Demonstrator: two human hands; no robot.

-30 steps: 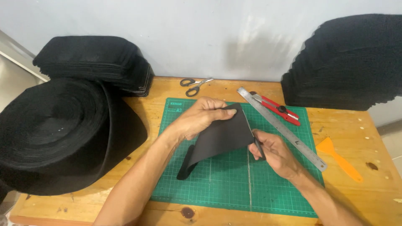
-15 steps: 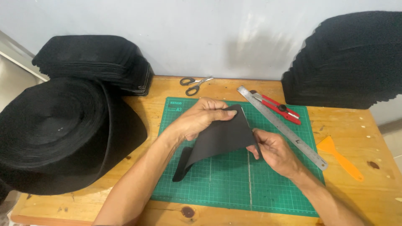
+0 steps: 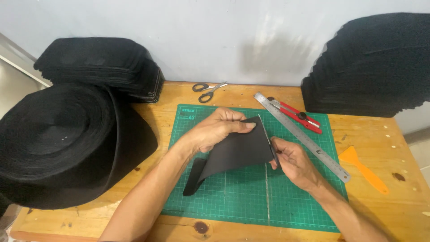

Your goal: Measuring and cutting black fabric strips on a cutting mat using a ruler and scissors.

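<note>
A small craft workshop: a wooden bench (image 3: 134, 210) against a plain wall, with a green cutting mat (image 3: 251, 201) at centre. A steel ruler (image 3: 309, 139), red knife (image 3: 301, 116) and scissors (image 3: 208, 91) lie toward twelve and one o'clock, and a big black felt roll (image 3: 58, 143) sits at nine, with cut stacks (image 3: 371, 71) at two.

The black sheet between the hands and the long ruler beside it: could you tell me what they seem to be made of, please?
The black sheet looks like thin matte felt or foam: it bends limply and gives no shine. The ruler looks like bare steel, silvery with a dull sheen and fine graduation marks.
</note>
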